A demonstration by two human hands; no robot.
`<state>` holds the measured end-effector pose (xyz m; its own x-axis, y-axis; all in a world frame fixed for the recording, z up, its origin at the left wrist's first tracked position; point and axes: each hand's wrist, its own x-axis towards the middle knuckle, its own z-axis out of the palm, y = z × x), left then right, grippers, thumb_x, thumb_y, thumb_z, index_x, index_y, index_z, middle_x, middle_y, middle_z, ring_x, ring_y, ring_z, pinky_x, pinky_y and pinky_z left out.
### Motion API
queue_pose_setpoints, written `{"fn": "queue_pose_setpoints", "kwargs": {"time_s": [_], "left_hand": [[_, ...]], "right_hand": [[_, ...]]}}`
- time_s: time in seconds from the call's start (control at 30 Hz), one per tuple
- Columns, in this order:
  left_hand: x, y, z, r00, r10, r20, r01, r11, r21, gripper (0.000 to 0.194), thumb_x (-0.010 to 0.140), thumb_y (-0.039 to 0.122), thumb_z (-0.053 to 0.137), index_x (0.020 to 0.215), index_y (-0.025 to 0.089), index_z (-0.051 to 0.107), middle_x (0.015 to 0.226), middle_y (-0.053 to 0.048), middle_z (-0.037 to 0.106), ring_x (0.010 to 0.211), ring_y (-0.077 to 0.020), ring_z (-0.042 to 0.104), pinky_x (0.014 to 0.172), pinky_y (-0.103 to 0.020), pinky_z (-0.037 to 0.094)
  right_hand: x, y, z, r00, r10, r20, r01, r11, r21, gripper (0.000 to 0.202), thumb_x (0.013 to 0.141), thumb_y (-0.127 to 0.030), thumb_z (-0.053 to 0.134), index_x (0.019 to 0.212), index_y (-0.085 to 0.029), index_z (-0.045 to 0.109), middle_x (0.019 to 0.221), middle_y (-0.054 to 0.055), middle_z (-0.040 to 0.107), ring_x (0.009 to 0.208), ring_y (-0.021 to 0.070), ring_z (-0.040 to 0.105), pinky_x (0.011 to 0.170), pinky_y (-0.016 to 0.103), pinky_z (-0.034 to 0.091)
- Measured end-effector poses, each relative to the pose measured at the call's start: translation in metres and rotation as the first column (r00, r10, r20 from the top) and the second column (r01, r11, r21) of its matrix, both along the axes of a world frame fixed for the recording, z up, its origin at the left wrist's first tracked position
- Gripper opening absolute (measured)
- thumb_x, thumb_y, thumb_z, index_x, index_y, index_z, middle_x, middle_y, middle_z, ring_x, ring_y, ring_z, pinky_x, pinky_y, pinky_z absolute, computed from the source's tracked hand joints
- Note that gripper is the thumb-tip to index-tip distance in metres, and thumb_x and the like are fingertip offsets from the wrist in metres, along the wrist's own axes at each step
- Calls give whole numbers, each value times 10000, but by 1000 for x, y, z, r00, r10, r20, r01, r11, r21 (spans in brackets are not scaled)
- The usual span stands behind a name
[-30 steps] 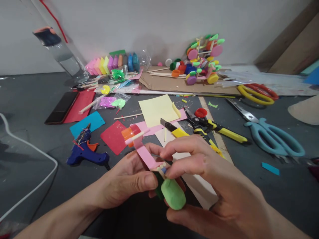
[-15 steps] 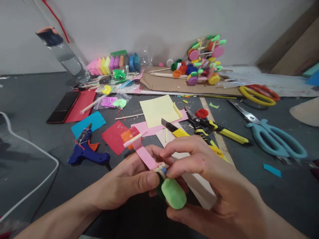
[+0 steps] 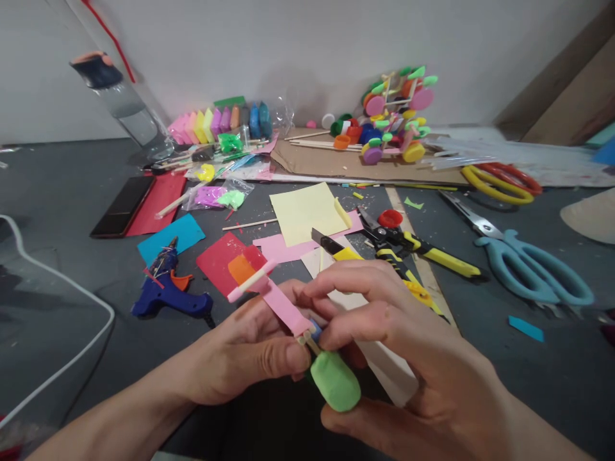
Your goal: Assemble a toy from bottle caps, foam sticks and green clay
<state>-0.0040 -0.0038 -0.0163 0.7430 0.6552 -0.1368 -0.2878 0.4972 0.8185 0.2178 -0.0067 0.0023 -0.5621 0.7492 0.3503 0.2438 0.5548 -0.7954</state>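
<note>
Between my two hands, low in the middle of the head view, is a small craft model [image 3: 287, 308] made of a pink strip, thin wooden sticks and coloured pieces. A pale stick with pink ends crosses the strip's far end, beside an orange piece. At the near end sits a light green clay piece [image 3: 336, 380], and a bit of blue shows next to the sticks. My left hand [image 3: 259, 346] grips the model with its thumb near the stick ends. My right hand [image 3: 384, 333] holds it from the other side, fingertips at the blue bit and thumb under the green piece.
A blue glue gun [image 3: 170, 288] lies left on the dark table. Yellow paper [image 3: 307, 214], a box cutter [image 3: 331, 243] and yellow-black pliers [image 3: 432, 256] lie ahead. Large blue-handled scissors [image 3: 533, 266] are at right. A bottle [image 3: 129, 109] and finished colourful models [image 3: 396, 118] stand behind.
The model has tilted slightly in my hands: its crossing stick has shifted left and down, and the pink strip's near end now covers more of the stick ends. Both hands keep hold.
</note>
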Motion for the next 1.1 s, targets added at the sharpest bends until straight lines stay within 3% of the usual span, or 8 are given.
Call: {"fn": "queue_pose_setpoints", "kwargs": {"time_s": [0.17, 0.3, 0.6, 0.93, 1.1], "left_hand": [[2, 2, 3, 1000, -26, 17, 26, 1000, 1, 358, 941, 478, 691, 1220, 257, 661, 1056, -48, 637, 864, -140, 539, 725, -224, 407], [4, 1, 3, 1000, -5, 4, 5, 1000, -12, 366, 922, 490, 709, 1201, 255, 673, 1082, -46, 594, 872, -143, 532, 739, -239, 418], [4, 3, 5, 999, -35, 5, 35, 999, -20, 384, 926, 471, 708, 1225, 235, 664, 1107, -75, 660, 856, -157, 557, 719, -256, 421], [3, 3, -3, 999, -41, 33, 42, 999, -23, 382, 928, 470, 707, 1209, 220, 643, 1044, -78, 701, 868, -173, 618, 706, -257, 428], [4, 2, -2, 998, -28, 48, 29, 999, -25, 369, 931, 467, 704, 1197, 217, 649, 1039, -74, 685, 866, -162, 611, 702, -245, 435]], "right_hand": [[1, 1, 1, 1000, 23, 19, -23, 1000, 3, 356, 823, -360, 834, 1088, -286, 607, 1370, 5, 581, 1312, 177, 549, 1097, 288, 469], [1, 1, 3, 1000, 14, 11, -14, 1000, 21, 368, 847, -432, 810, 1106, -288, 593, 1352, 7, 600, 1313, 172, 556, 1085, 288, 479], [2, 3, 6, 998, 47, 47, -48, 998, 37, 353, 841, -416, 815, 1075, -289, 584, 1374, -14, 580, 1333, 148, 537, 1109, 254, 455], [2, 6, 8, 996, 88, 24, -90, 991, 97, 233, 902, -372, 759, 1047, -268, 609, 1337, 5, 605, 1298, 179, 571, 1098, 335, 469], [2, 6, 6, 998, 63, 5, -63, 988, 142, 328, 908, -408, 753, 1158, -286, 580, 1328, 30, 622, 1270, 205, 596, 1063, 377, 499]]}}
